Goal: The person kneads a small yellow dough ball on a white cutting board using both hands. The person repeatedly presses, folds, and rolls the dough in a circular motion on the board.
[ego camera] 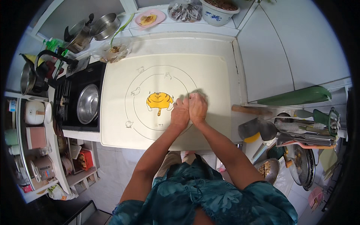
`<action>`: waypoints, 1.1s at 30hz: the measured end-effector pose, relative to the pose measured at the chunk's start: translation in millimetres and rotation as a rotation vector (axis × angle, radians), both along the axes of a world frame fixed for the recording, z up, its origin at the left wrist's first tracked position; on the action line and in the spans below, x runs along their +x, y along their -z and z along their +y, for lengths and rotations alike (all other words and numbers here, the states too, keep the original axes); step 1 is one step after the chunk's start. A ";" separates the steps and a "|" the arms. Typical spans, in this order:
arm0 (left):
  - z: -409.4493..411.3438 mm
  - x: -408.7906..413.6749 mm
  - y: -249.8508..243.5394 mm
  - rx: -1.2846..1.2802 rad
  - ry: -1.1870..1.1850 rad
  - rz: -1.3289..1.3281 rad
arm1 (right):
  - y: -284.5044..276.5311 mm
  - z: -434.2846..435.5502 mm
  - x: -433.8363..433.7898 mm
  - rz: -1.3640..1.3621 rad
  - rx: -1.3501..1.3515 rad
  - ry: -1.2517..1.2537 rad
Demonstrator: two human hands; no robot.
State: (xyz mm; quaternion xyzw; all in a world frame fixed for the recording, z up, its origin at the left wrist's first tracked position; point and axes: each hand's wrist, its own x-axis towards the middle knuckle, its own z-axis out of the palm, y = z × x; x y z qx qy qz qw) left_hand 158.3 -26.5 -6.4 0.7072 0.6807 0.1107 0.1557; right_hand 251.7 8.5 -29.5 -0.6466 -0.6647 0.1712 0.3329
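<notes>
A cream kneading mat covers the counter before me, printed with two rings, small line-drawn animals and a yellow striped cat. My left hand is right of the cat print, back up, its fingers curled down out of sight. Pressed side by side with it is my right hand, also with its fingers curled and its thumb side against the left. Whatever lies under the two palms is hidden; no object shows around them.
Left of the mat, a metal bowl sits in a black sink. A plastic bag touches the mat's far left corner. At the right edge are a wooden rolling pin and a rack of utensils. A flowerpot stands behind.
</notes>
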 end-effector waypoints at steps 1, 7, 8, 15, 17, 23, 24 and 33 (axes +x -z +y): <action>9.0 -2.9 2.8 -0.020 0.015 0.006 | 1.2 6.4 -1.1 0.028 -0.040 0.026; 52.1 -5.2 6.9 -0.202 0.250 0.091 | 13.6 37.0 6.0 0.110 -0.263 0.215; 53.5 -4.6 5.8 -0.271 0.229 0.066 | 9.1 32.1 5.8 0.071 -0.291 0.206; 53.7 -11.7 7.3 -0.182 0.148 0.039 | 12.5 40.9 -3.9 0.114 -0.299 0.222; 41.8 -1.7 -6.0 -0.098 0.157 0.034 | 8.2 38.6 6.7 0.194 -0.364 0.217; -50.7 11.4 -78.9 0.025 0.229 -0.098 | -38.8 -38.1 30.1 0.278 -0.247 0.019; -61.3 13.3 -79.3 0.084 0.183 -0.170 | -43.0 -55.3 28.1 0.175 -0.196 0.000; -57.9 9.0 9.5 0.114 -0.002 -0.058 | -16.0 -49.0 7.5 -0.107 0.059 -0.124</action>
